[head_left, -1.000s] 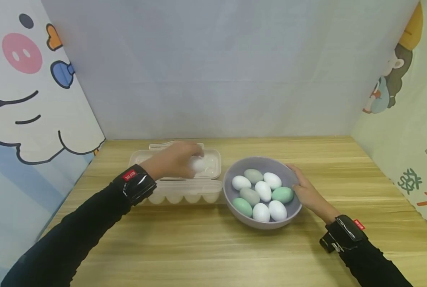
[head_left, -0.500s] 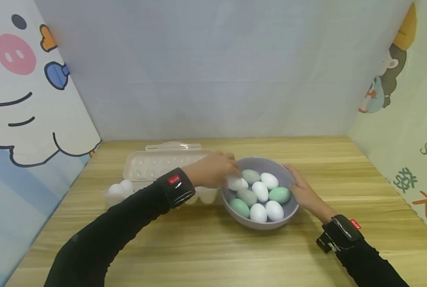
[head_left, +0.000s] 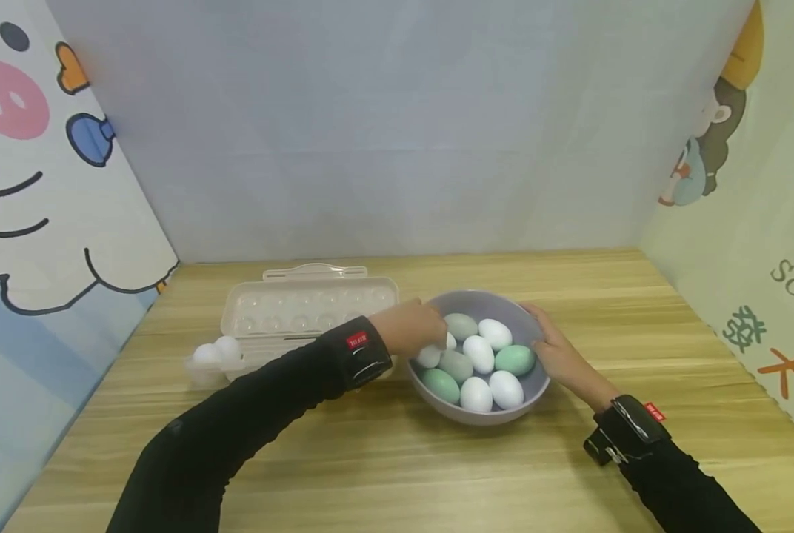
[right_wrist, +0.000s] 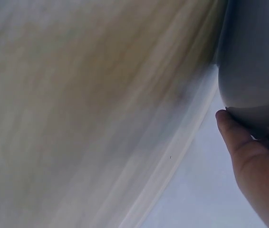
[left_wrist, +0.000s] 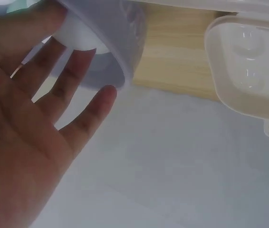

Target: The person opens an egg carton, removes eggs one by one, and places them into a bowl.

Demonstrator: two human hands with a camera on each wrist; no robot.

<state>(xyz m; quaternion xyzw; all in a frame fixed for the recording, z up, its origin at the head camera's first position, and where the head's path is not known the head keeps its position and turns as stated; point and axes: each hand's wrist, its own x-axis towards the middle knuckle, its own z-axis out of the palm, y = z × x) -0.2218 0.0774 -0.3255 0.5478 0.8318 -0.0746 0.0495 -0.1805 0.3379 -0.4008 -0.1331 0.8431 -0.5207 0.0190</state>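
Note:
My left hand (head_left: 408, 327) reaches over the left rim of a grey-purple bowl (head_left: 533, 389). Between its thumb and fingers it holds a white egg (left_wrist: 75, 33), low inside the bowl beside the other eggs. Several white, grey-green and mint-green eggs lie in the bowl, among them a mint-green egg (head_left: 515, 360) and a grey-green egg (head_left: 460, 326). On the opposite side my right hand (head_left: 560, 355) grips the rim; in the right wrist view a finger (right_wrist: 234, 133) lies against the bowl's outer wall.
A clear plastic egg carton (head_left: 310, 303) stands open left of the bowl, its lid tipped back. White eggs (head_left: 205, 357) sit at its left end; my left forearm hides much of its tray. Behind the wooden table (head_left: 397, 474) rises a pale backdrop (head_left: 397, 133), with printed panels at both sides.
My left hand has carried the white egg rightward from over the carton and down into the bowl's left side. My right hand has kept its hold on the rim. The head view has shifted slightly.

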